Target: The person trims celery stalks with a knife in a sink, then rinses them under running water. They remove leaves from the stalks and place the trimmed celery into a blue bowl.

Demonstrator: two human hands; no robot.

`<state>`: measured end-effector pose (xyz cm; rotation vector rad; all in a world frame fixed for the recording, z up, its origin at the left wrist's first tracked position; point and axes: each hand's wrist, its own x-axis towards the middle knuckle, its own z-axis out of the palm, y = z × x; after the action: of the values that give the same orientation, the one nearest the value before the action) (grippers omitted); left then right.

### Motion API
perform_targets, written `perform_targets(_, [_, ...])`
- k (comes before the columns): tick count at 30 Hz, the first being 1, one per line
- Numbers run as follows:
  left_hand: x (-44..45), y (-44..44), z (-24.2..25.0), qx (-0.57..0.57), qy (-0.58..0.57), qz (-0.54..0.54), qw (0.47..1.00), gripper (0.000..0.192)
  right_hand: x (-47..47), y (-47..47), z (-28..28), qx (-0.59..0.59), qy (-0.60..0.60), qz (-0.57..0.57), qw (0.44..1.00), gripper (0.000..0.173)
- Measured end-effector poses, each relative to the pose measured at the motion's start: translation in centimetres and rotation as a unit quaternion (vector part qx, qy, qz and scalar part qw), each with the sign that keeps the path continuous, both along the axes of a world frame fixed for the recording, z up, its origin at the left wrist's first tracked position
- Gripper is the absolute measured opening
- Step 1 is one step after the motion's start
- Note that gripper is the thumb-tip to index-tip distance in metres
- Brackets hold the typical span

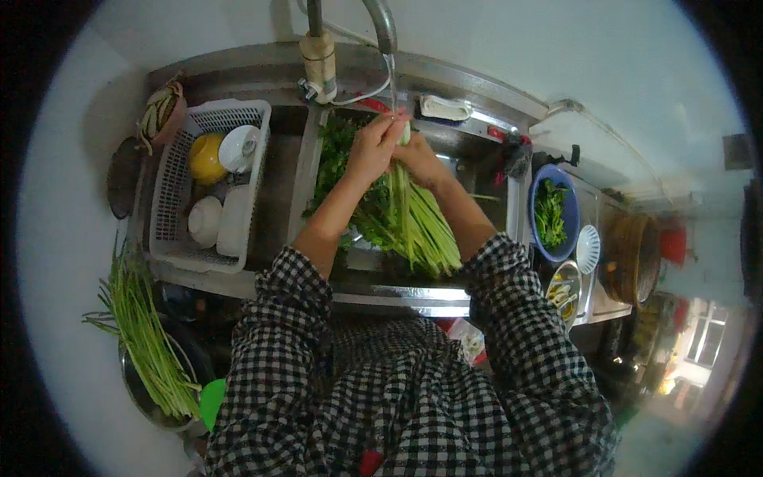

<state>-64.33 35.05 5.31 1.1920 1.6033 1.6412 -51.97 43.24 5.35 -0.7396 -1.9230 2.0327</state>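
Note:
Water runs from the curved metal faucet onto my left hand, which is at the pale end of a bunch of green stalks, probably celery. My right hand is closed around the same bunch just below that end. The stalks slant down to the right inside the stainless steel sink. Dark leafy greens lie in the sink to the left of and beneath the bunch. My left fingers partly overlap the stalk end, so their exact grip is hidden.
Left of the sink stands a white plastic basket with bowls. Long green stalks lie over a pot at lower left. A white scrub brush rests on the back ledge. At right are a blue basin of leaves and a bamboo steamer.

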Motion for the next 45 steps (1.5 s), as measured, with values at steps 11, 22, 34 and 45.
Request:
perform_targets(11, [2.1,-4.0,-2.3,-0.091,-0.275,-0.237,0.927,0.033,-2.3,2.9,6.2,-0.183,0.141,0.011,0.973,0.024])
perform_targets(22, [3.0,-8.8,-14.8,-0.271,-0.123,-0.226,0.927,0.037,-1.8,8.6,15.1,0.05,0.181,-0.072,0.98,0.02])
perform_targets(34, [3.8,-2.5,-2.5,-0.176,0.009,-0.023,0.984,0.046,-3.8,-0.2,2.5,0.105,0.007,-0.085,0.991,0.026])
perform_targets(45, [-0.3,-4.9,-3.9,-0.143,-0.316,-0.237,0.908,0.034,3.1,8.2,7.5,-0.156,0.2,-0.003,0.967,0.033])
